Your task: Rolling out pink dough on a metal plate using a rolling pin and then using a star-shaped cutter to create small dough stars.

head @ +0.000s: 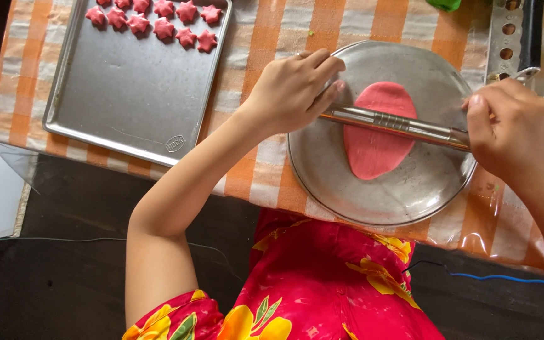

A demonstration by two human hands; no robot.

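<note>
Orange-checked tablecloth (272, 38) | left hand (291, 91) and right hand (514, 129) each closed around 1 end of a metal rolling pin (395, 124) | pin lies across pink dough (376, 148) on round plate (322, 182) | tray (127, 94) of pink stars (163, 28) at left.

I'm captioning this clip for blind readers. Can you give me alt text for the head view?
Seen from above, a person's left hand and right hand grip the ends of a metal rolling pin lying across flat pink dough on a round metal plate. To the left, a baking tray holds pink dough stars on an orange checked tablecloth.
</note>
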